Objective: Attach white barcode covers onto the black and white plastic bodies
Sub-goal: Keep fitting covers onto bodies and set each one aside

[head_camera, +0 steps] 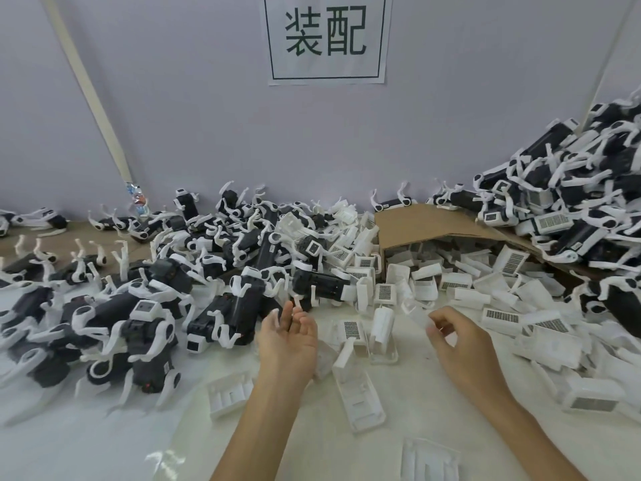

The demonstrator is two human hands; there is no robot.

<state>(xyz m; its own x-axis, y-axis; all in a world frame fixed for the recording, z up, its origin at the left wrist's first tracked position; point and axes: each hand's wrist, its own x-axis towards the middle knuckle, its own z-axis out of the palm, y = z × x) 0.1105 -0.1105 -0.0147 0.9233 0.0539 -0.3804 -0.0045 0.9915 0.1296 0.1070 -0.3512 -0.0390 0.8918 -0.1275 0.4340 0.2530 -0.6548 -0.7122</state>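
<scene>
On the white table [104,442] in front of you, heaps of parts reached back to a pale grey wall [190,116] carrying a paper sign [327,38] with two large dark characters. The black and white plastic bodies [145,317] lay piled to your left and centre, and a taller mound of bodies [572,199] rose at the far right. The white barcode covers [430,282] spilled from a tipped cardboard box [433,222] across the right half of the surface, some lying between your arms. Your left hand [289,336] was open, palm up, fingers spread beside the nearest body and holding nothing. Your right hand [461,336] had its fingers curled loosely; whether it pinched anything was too blurred to tell.
</scene>
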